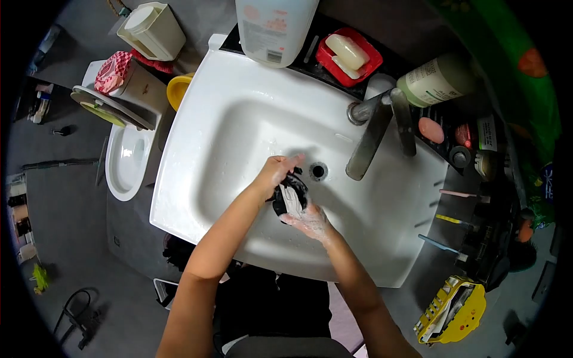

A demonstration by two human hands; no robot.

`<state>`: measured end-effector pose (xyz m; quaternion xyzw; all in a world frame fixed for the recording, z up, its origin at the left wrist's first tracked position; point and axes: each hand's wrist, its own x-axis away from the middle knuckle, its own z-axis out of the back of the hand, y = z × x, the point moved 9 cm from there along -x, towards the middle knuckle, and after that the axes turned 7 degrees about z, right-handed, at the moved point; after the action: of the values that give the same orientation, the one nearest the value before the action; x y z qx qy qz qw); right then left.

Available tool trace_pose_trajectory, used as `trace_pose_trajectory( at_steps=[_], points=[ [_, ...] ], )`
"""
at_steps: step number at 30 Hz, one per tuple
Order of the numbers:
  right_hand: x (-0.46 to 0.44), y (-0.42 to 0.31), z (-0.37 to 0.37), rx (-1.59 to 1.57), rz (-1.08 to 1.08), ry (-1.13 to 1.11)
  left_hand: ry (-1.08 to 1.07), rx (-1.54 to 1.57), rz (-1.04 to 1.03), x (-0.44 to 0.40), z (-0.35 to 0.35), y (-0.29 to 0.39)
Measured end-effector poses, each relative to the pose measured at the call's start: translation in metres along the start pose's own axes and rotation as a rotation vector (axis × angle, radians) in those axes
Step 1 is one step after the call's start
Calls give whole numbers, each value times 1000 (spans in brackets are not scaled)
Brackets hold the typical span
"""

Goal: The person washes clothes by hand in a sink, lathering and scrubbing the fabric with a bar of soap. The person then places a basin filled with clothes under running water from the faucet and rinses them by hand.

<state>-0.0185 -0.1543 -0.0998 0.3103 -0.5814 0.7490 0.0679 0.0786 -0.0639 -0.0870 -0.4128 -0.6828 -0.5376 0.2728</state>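
Observation:
Over the basin of the white sink (pixel 236 137), a small bundle of black cloth (pixel 301 186) with a pale white part (pixel 291 200) on it hangs between my two hands. My left hand (pixel 278 173) grips its upper left side, fingers pointing toward the drain (pixel 318 172). From the lower right, my right hand (pixel 310 222) closes on the bundle's bottom edge. White suds coat both hands, thickest on the right. The cloth is crumpled, so its exact kind cannot be made out. Beyond the drain stands the metal faucet (pixel 371 138).
Along the sink's back edge are a large translucent bottle (pixel 276 30), a red soap dish (pixel 374 64) and a green-labelled bottle (pixel 436 80). Toothbrushes (pixel 456 219) and a yellow basket (pixel 468 313) are at the right. A toilet (pixel 126 161) stands at the left.

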Motion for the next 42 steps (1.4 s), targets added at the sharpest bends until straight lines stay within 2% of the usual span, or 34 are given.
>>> trace_pose_trajectory(
  at_steps=[1, 3, 4, 5, 6, 7, 8, 9, 10, 11, 12, 13, 14, 15, 16, 18, 20, 21, 23, 26, 27, 28, 30, 31, 32, 35, 37, 38, 39, 40, 41, 42],
  points=[
    [-23, 48, -5, -73, 48, -60, -153, 21, -7, -3, -2, -2],
    [-33, 50, 5, -356, 153, 14, -218, -78, -224, 4, -3, 7],
    [-20, 29, 20, -431, 184, 124, -249, -127, -331, 10, -4, 9],
    [-5, 4, 35, -501, 223, 232, -431, -280, -317, 16, -11, -2],
    [10, -6, 52, -432, 245, 317, -383, -548, -407, 20, -9, -10],
    [3, -11, 62, -372, 270, 318, -391, -729, -399, 28, -13, -18],
    [6, -8, 62, -593, 250, 350, -394, -908, -389, 32, -15, -25],
    [9, -5, 58, -813, 227, 378, -359, -1106, -279, 30, -10, -34],
    [12, -13, 53, -1032, 204, 399, -277, -945, -279, 23, 0, -31],
    [12, -21, 54, -1097, 288, 357, -195, -783, -276, 12, 18, -35],
    [10, -20, 51, -1148, 253, 344, -115, -621, -272, 0, 37, -41],
    [9, -21, 47, -1200, 219, 334, -136, -390, -498, 11, 35, -13],
    [9, -21, 44, -1252, 182, 326, -134, -84, -520, 15, 39, -4],
    [3, 22, 35, -1331, -4, 411, -132, 5, -439, 17, 37, -9],
    [0, 23, 24, -1297, -75, 408, -127, 95, -358, 28, 27, -6],
    [-10, 20, -1, -1228, -208, 398, -73, 9, -422, 32, 6, -27],
    [-21, 35, -10, -1210, -118, 236, -73, -438, -898, 82, -41, -10],
    [-29, 27, -12, -1285, -42, 153, -38, -559, -971, 97, -58, -13],
    [-30, 21, -15, -1247, -45, 179, 108, -734, -1065, 122, -78, -10],
    [-12, 19, -20, -981, -262, 423, 419, -742, -783, 68, -31, 3],
    [-8, 15, -25, -947, -282, 430, 551, -713, -650, 56, -15, 8],
    [-9, 15, -27, -933, -277, 433, 665, -759, -630, 40, -11, -14],
    [-16, 12, -27, -994, -203, 389, 455, -857, -1096, 93, -45, -2],
    [-15, 16, -30, -1028, -176, 368, 273, -817, -1134, 103, -62, -14],
    [-14, 21, -30, -1057, -146, 347, 220, -810, -1268, 118, -77, -18],
    [-17, 25, -25, -1132, -46, 282, 391, -858, -1032, 83, -44, 3],
    [12, -7, -18, -851, -305, 322, 461, -771, -889, 54, -8, 16],
    [26, -36, -10, -767, -320, 349, 459, -707, -854, 47, 7, 26],
    [15, -44, -10, -757, -97, 193, 428, -678, -684, 33, 19, 23],
    [13, -52, -4, -508, 25, 137, 396, -649, -511, 23, 31, 18],
    [14, -80, 3, -259, 147, 112, 202, -523, -384, 7, 35, 10],
    [20, -91, 12, 95, 45, 134, -42, -249, -117, -6, 32, -16]
  ],
)
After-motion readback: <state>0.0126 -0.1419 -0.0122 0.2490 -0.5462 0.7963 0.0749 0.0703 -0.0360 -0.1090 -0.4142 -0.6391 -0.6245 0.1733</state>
